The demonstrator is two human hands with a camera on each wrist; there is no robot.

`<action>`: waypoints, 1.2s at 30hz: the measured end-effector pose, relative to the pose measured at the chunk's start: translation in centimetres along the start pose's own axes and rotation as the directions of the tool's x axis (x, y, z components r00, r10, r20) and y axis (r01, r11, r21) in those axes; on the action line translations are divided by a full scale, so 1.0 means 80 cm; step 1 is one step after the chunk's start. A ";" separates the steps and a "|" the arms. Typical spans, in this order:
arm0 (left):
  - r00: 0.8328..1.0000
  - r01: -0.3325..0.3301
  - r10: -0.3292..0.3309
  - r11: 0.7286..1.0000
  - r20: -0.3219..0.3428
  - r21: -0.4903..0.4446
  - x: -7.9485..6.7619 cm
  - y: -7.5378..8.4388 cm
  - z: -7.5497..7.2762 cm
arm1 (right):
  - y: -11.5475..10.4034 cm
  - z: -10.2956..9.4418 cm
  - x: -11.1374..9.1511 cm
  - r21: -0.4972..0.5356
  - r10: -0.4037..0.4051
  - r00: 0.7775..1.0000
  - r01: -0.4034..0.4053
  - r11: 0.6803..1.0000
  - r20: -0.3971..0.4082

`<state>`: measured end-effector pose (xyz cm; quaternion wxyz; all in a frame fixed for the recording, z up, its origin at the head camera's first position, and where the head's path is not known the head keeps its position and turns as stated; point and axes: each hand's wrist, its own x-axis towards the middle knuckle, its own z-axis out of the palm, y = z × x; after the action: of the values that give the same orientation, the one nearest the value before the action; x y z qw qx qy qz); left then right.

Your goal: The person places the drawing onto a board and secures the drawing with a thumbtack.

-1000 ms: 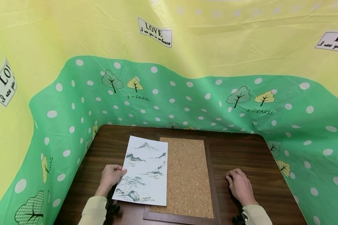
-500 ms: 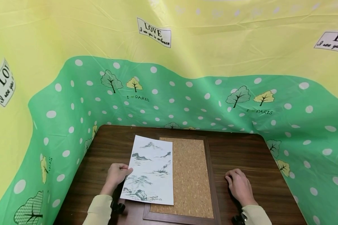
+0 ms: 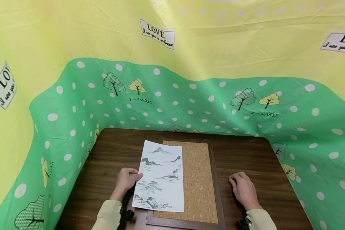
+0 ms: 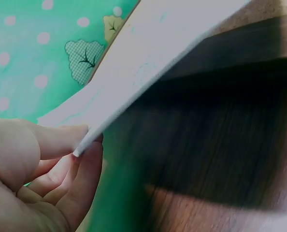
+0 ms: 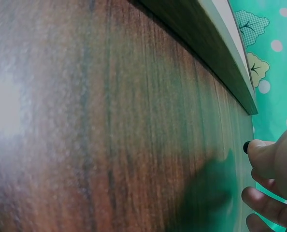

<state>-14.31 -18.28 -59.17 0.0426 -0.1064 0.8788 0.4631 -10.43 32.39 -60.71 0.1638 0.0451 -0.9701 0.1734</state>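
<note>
Paper (image 3: 162, 177) is pinched in the left hand (image 3: 127, 179); whether the right hand (image 3: 243, 189) grips something black (image 5: 246, 147) is unclear.

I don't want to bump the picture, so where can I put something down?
The table is bare beyond the right hand, between corkboard and green cloth, and left of the left hand. It's crowded mid-table, where the picture overlaps the corkboard.

PASSABLE: tabletop (image 3: 244, 155) right of corkboard (image 3: 198, 182) | OBSTACLE: sheet (image 3: 161, 175) over its left part
</note>
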 end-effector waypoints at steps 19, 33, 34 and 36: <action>0.999 -0.049 0.049 0.999 0.018 0.012 -0.009 0.025 0.020 | -0.005 0.000 0.006 0.009 0.011 1.000 -0.011 1.000 0.029; 0.997 -0.071 0.071 0.997 0.018 0.017 -0.010 0.038 0.036 | -0.005 0.000 0.008 0.008 0.001 1.000 -0.001 1.000 0.011; 0.997 -0.074 0.073 0.997 0.020 0.017 -0.011 0.040 0.038 | -0.005 0.000 0.008 0.008 0.001 1.000 -0.001 1.000 0.011; 0.996 -0.083 0.083 0.996 0.023 0.020 -0.011 0.041 0.041 | -0.005 0.000 0.008 0.009 0.001 1.000 -0.001 1.000 0.008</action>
<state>-14.27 -13.66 -58.19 0.0344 -0.0642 0.8868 0.4564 -11.00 31.97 -60.37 0.1596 0.0460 -0.9700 0.1776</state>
